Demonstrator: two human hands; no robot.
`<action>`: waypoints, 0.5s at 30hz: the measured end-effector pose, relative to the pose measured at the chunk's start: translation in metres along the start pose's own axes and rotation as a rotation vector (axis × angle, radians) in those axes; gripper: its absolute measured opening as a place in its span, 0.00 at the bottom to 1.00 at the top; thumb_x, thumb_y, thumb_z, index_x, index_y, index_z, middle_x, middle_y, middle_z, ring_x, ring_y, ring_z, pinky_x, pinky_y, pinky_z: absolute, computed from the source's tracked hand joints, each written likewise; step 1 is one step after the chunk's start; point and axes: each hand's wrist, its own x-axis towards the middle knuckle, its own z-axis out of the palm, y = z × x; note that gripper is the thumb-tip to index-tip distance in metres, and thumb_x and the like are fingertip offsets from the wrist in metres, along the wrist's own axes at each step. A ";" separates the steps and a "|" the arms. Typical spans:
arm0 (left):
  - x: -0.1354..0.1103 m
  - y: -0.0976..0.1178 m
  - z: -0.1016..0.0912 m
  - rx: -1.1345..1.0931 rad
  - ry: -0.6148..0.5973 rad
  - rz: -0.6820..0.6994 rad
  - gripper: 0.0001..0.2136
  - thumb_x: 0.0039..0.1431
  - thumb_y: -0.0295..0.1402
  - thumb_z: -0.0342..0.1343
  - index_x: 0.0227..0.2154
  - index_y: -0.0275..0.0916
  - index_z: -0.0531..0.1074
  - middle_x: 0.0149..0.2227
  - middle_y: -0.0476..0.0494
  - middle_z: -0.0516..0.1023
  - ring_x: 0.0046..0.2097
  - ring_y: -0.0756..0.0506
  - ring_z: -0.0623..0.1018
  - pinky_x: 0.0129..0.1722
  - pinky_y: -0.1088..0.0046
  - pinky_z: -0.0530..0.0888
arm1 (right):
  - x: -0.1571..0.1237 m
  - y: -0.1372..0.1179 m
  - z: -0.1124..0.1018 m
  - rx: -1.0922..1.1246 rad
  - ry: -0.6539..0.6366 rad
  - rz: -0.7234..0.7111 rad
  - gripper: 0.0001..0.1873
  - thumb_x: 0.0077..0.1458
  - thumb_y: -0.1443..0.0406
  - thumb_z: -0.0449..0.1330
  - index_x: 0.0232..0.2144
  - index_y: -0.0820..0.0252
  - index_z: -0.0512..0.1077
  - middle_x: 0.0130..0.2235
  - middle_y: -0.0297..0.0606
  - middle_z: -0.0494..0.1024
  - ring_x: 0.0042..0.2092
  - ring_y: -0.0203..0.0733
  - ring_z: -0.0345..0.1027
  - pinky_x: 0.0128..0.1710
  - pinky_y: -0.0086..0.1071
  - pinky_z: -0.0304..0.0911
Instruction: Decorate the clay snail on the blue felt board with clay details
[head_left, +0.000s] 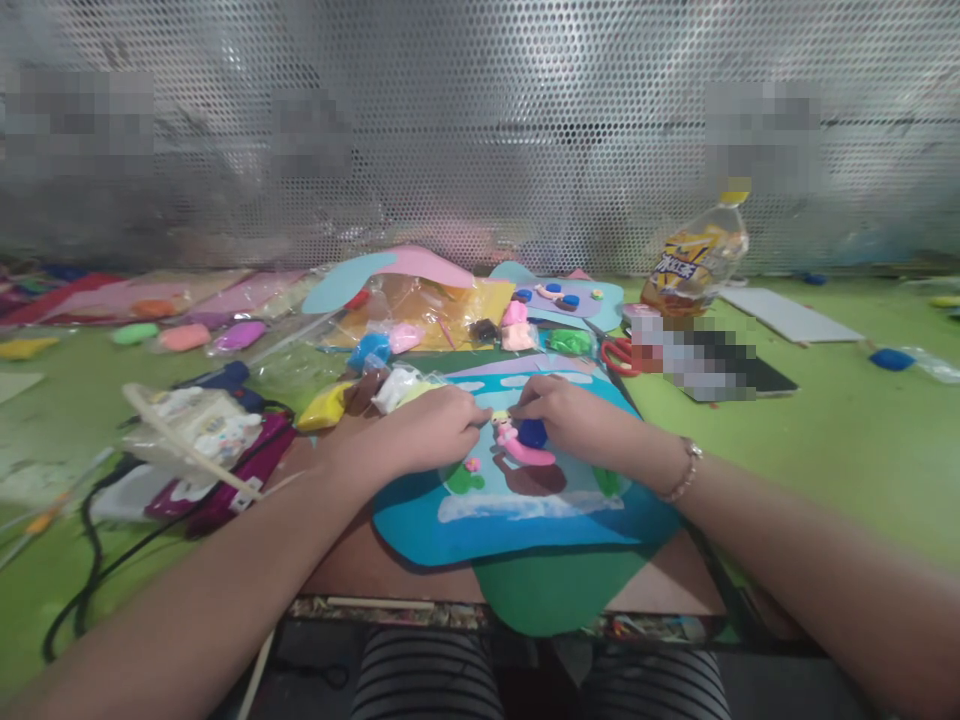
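Observation:
A blue foam sheet [525, 525] with clay shapes stuck on it lies in front of me, over a green sheet [551, 595]. My left hand [424, 430] and my right hand [570, 415] meet over its upper middle, fingers pinched together on a small yellowish bit of clay [501, 417]. Just below the fingertips sit a pink clay figure [521, 447] and a dark blue clay ball [533, 432]. A brown oval [532, 478] and green blobs [465, 480] are also on the sheet. A bracelet is on my right wrist.
Bags of coloured clay [390, 345] lie behind the sheet, with red scissors [616, 353] and a plastic bottle [697, 258] at the back right. A packet and a purple pouch [225, 460] with a black cord lie to the left. A perforated metal wall closes the back.

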 end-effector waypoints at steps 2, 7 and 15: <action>-0.001 0.000 -0.001 -0.007 -0.007 0.005 0.16 0.55 0.26 0.43 0.39 0.39 0.74 0.32 0.43 0.73 0.37 0.45 0.72 0.35 0.71 0.65 | -0.001 -0.001 -0.002 0.003 -0.014 -0.004 0.20 0.46 0.80 0.48 0.31 0.59 0.76 0.39 0.42 0.70 0.39 0.39 0.64 0.40 0.31 0.58; -0.003 0.004 -0.003 0.002 -0.071 -0.006 0.15 0.54 0.26 0.43 0.39 0.39 0.73 0.30 0.44 0.73 0.34 0.44 0.72 0.33 0.71 0.64 | -0.001 -0.002 -0.002 -0.007 -0.026 -0.019 0.19 0.44 0.80 0.48 0.29 0.61 0.75 0.38 0.42 0.71 0.40 0.40 0.64 0.40 0.31 0.58; -0.005 0.009 -0.007 0.018 -0.112 -0.032 0.14 0.53 0.26 0.43 0.37 0.38 0.72 0.29 0.43 0.73 0.32 0.43 0.72 0.30 0.71 0.63 | 0.000 -0.009 -0.007 -0.055 -0.070 -0.010 0.18 0.47 0.80 0.48 0.29 0.62 0.75 0.37 0.42 0.72 0.41 0.40 0.64 0.42 0.31 0.59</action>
